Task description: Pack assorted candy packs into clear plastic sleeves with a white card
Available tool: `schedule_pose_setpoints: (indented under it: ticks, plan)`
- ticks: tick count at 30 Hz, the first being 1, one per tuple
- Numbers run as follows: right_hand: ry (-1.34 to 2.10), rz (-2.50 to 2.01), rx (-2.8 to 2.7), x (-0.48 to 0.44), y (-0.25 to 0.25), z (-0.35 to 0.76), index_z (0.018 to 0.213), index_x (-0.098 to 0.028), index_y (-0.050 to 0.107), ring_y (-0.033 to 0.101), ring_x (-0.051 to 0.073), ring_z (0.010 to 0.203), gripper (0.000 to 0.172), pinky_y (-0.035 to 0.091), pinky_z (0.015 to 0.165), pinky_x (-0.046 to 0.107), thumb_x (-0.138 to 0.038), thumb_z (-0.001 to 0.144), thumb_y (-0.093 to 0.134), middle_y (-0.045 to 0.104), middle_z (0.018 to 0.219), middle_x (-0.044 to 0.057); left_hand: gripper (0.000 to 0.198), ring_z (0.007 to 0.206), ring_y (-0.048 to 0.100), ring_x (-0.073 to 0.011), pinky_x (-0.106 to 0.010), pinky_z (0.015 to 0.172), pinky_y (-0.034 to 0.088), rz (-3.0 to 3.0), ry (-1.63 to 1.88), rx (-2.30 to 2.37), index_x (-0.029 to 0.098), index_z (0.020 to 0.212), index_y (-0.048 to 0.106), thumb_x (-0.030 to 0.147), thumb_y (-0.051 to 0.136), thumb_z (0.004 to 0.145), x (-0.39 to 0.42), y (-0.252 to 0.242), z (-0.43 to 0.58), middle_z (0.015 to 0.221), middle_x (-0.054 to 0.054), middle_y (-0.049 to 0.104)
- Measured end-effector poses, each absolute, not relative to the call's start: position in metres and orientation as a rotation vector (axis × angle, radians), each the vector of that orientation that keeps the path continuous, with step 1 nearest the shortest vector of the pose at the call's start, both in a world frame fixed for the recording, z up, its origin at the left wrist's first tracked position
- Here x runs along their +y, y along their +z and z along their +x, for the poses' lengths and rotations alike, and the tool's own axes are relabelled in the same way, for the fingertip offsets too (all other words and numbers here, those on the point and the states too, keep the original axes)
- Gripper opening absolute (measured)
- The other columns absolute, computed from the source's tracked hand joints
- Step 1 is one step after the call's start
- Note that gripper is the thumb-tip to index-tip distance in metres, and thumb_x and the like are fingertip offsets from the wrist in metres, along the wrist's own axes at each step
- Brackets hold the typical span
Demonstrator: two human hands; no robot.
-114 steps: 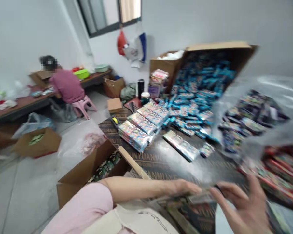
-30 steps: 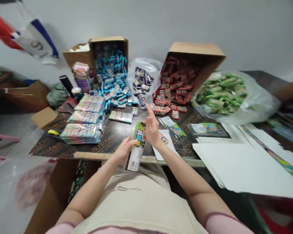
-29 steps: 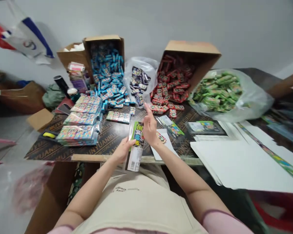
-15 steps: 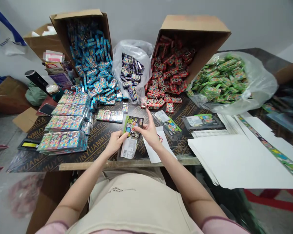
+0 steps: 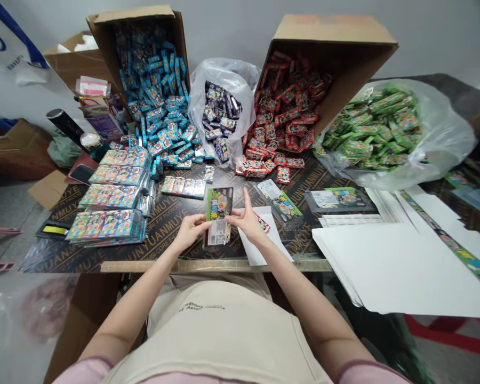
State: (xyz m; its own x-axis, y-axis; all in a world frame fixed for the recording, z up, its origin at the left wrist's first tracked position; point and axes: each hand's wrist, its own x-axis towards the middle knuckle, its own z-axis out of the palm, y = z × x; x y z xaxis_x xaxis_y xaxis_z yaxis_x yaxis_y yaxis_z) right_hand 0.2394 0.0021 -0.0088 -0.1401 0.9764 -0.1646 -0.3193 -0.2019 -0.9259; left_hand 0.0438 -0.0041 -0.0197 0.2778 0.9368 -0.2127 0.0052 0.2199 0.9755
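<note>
Between my two hands is a flat printed packaging card (image 5: 219, 205), black and green with a white label part below. My left hand (image 5: 192, 230) pinches its left edge. On the opposite edge, my right hand (image 5: 248, 221) grips it with thumb and fingers, the index finger pointing up and away. Just beyond the card lies a row of small candy packs (image 5: 184, 186) side by side. Right of my right hand rest a white paper sheet (image 5: 260, 248) with a red pack (image 5: 263, 222) partly on it, and another printed card (image 5: 282, 202).
Finished-looking stacks of packs (image 5: 106, 224) stand at left. Along the back are a carton of blue packs (image 5: 160, 96), a bag of purple packs (image 5: 222, 120), a carton of red packs (image 5: 290, 114) and a bag of green packs (image 5: 380, 130). White sheets (image 5: 400, 266) overhang the right edge.
The card has turned more upright and tilts differently between my hands. My left hand has moved slightly up and right along its edge. The whole view has shifted a little.
</note>
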Motion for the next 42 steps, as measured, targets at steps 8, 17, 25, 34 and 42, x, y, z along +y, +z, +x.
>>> schedule_pose_setpoints:
  ticks: [8,17,25,34,42]
  plan:
    - [1.474,-0.97,-0.957,-0.008,0.009,0.221,0.148,-0.03,0.023,0.071,0.02,0.082,0.099,0.056,0.082,0.037,-0.04,0.068,0.08,0.074,0.09,0.001,0.037,0.092,0.066,-0.0222,-0.031,0.087,0.049,1.131,1.079,1.024,0.013,0.096,0.071,0.036,0.077,0.068,-0.007,-0.002,0.047,0.099,-0.008,0.074]
    - [1.606,-0.928,-0.651,-0.014,0.036,0.22,0.139,-0.026,0.034,0.071,0.017,0.074,0.086,0.056,0.077,0.032,-0.017,0.063,0.072,0.075,0.078,-0.004,0.035,0.088,0.068,-0.0229,-0.031,0.079,0.05,0.737,1.084,0.927,0.014,0.091,0.076,0.041,0.073,0.068,-0.027,0.01,0.056,0.091,-0.008,0.076]
    - [1.138,-1.046,-1.121,-0.027,0.029,0.226,0.144,-0.029,0.035,0.072,0.021,0.092,0.075,0.054,0.092,0.039,-0.029,0.078,0.072,0.076,0.092,0.001,0.016,0.077,0.068,-0.0196,-0.031,0.075,0.052,1.003,1.135,1.086,0.017,0.078,0.077,0.024,0.076,0.063,-0.021,0.04,0.048,0.08,-0.007,0.076]
    - [0.966,-0.969,-1.486,-0.031,0.022,0.236,0.145,-0.029,0.035,0.072,0.024,0.094,0.071,0.06,0.085,0.041,-0.042,0.084,0.067,0.075,0.097,0.004,0.008,0.069,0.07,-0.0168,-0.027,0.066,0.055,1.631,1.186,1.157,0.019,0.075,0.076,0.027,0.076,0.072,-0.028,0.052,0.037,0.076,-0.004,0.076]
    - [1.113,-1.011,-1.468,-0.03,0.046,0.236,0.143,-0.028,0.034,0.074,0.02,0.078,0.071,0.062,0.065,0.032,-0.037,0.083,0.07,0.075,0.086,0.001,0.007,0.066,0.068,-0.0143,-0.024,0.062,0.054,1.906,1.142,1.076,0.017,0.072,0.073,0.021,0.07,0.076,-0.024,0.058,0.037,0.072,-0.004,0.073]
